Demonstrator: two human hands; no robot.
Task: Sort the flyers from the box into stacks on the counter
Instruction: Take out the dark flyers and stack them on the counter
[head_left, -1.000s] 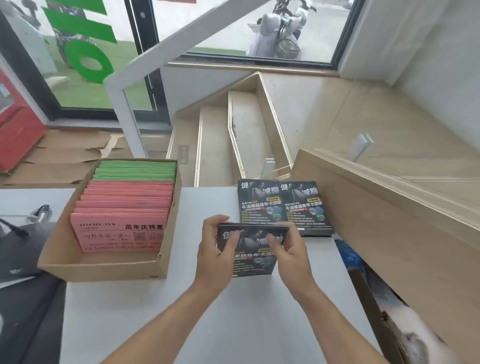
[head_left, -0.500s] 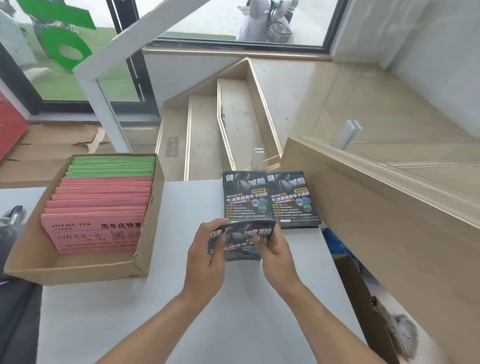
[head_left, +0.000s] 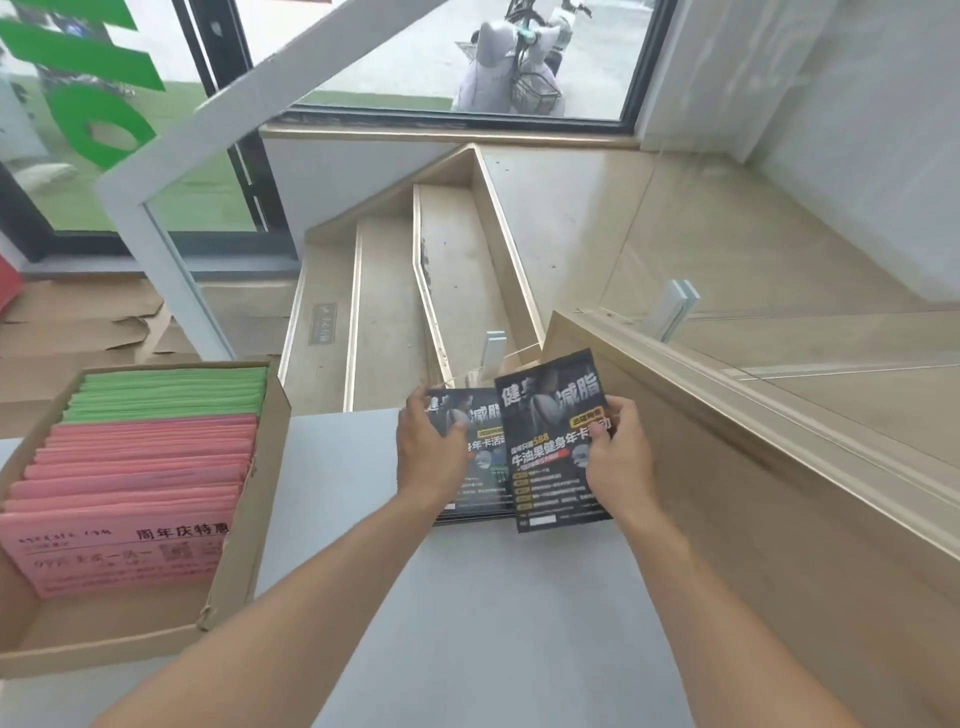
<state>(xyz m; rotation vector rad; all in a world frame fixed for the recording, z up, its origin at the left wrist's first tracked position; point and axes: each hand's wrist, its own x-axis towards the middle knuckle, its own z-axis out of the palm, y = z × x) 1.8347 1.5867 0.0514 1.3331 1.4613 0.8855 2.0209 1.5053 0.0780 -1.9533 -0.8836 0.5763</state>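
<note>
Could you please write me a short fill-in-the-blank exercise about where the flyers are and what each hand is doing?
1. The right hand holds a ____ flyer by its right edge.
2. The left hand rests on the dark stack lying on the ____.
3. In the cardboard box, the green flyers stand behind the ____ flyers.

Missing words: black; counter; pink
</note>
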